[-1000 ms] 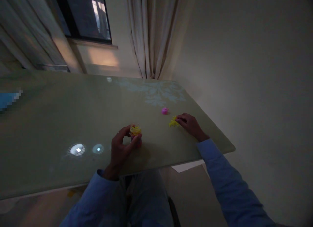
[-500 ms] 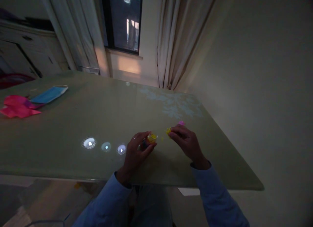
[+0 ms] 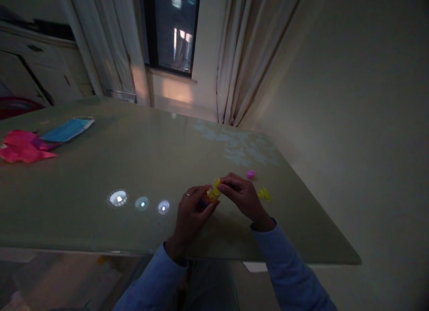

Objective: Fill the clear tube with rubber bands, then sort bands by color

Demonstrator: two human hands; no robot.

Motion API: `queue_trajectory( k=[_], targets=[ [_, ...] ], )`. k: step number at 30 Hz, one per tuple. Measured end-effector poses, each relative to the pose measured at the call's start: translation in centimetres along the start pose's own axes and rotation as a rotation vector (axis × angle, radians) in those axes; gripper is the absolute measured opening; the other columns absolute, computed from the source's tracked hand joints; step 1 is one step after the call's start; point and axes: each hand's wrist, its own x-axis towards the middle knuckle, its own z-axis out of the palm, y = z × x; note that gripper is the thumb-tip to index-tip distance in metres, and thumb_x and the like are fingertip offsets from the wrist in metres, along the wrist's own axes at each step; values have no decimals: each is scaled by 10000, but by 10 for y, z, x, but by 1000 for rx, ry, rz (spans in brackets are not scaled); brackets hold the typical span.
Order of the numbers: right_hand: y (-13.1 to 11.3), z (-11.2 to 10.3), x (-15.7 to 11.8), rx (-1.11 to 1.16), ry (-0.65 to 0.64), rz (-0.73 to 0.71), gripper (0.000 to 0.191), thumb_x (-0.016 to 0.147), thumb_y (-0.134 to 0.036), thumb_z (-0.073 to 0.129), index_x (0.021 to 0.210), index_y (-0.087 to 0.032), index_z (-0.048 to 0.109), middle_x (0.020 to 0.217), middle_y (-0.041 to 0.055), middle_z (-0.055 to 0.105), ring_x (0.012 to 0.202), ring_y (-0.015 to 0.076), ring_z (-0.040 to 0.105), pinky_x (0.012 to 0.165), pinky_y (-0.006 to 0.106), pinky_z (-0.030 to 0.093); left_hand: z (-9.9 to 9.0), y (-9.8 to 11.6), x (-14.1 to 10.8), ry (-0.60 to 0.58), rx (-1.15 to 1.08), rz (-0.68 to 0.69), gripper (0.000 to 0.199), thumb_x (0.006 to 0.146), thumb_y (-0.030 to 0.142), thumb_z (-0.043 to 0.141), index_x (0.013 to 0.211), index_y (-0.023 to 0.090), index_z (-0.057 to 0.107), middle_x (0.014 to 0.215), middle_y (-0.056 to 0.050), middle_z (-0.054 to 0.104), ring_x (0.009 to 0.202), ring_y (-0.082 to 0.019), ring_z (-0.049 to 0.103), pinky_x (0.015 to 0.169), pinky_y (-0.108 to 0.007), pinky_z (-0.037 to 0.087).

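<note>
My left hand (image 3: 193, 209) is wrapped round a small clear container (image 3: 210, 195) with yellow stuff in it, tilted toward the right. My right hand (image 3: 241, 195) is at the container's mouth, its thumb and fingertips pinched on thin yellow strands (image 3: 217, 182). Whether these strands still join those inside, I cannot tell. A loose clump of yellow strands (image 3: 264, 194) lies on the table just right of my right hand. Behind that hand rests a small pink lump (image 3: 250, 174).
The glossy greenish table (image 3: 147, 159) reflects several lights. At its far left lie a blue face mask (image 3: 69, 129) and a crumpled pink-red piece (image 3: 25, 146). A wall (image 3: 362, 123) runs along the right side; curtains (image 3: 248, 56) and a window (image 3: 174, 29) stand behind.
My right hand has moved left to the container's mouth, pinching yellow strands. The yellow clump and more of the pink lump now show beside it. My left hand has shifted slightly right.
</note>
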Motion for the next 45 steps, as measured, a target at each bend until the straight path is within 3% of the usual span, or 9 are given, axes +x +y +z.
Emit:
queue_trajectory(
  k=[10, 17, 25, 31, 36, 40, 45],
  targets=[
    [3, 10, -5, 224, 39, 126, 266, 806, -472, 731, 804, -206, 741, 783, 11, 619, 756, 149, 572, 699, 274, 477, 0, 1, 0, 2, 2, -2, 350, 808, 332, 737, 1132, 216, 675, 1042, -84, 704, 944, -224, 671, 815, -354, 561],
    [2, -1, -6, 22, -4, 81, 214, 815, -432, 734, 839, -228, 794, 745, 12, 576, 678, 130, 537, 611, 258, 427, 0, -1, -2, 8, 40, 54, 342, 818, 331, 733, 1132, 213, 666, 1031, -83, 708, 934, -221, 672, 808, -355, 556],
    [-9, -26, 16, -154, -251, 161, 179, 693, -371, 805, 680, -195, 774, 665, 0, 611, 603, 112, 561, 543, 223, 401, 1, -2, -5, -17, 143, 165, 360, 824, 377, 723, 1148, 227, 679, 1008, -79, 722, 894, -218, 671, 773, -347, 550],
    [-17, -19, 25, -396, -287, 147, 116, 635, -146, 745, 600, -171, 637, 601, -47, 533, 578, 91, 479, 526, 215, 307, 0, 0, -5, -42, 119, 155, 350, 826, 375, 726, 1138, 221, 685, 1017, -86, 729, 904, -225, 673, 771, -352, 550],
    [-14, -5, 28, -483, -283, 126, 187, 635, -115, 691, 680, -187, 525, 659, -58, 503, 622, 98, 438, 553, 217, 270, 0, 1, -5, -47, 85, 162, 363, 824, 372, 732, 1146, 213, 680, 1015, -85, 729, 900, -217, 677, 773, -342, 553],
    [-17, 1, 32, -582, -319, 142, 194, 663, -113, 702, 689, -187, 525, 679, -43, 525, 660, 114, 447, 584, 241, 268, 1, 0, -5, -38, 76, 160, 362, 825, 376, 732, 1145, 218, 677, 1011, -79, 732, 892, -212, 681, 773, -340, 552],
    [-25, -6, 38, -537, -352, 187, 172, 648, -104, 740, 693, -176, 590, 649, -58, 513, 610, 93, 446, 562, 229, 278, 0, 0, -3, -33, 48, 133, 366, 815, 375, 743, 1135, 207, 682, 1035, -82, 738, 919, -219, 683, 792, -345, 550]
  ],
)
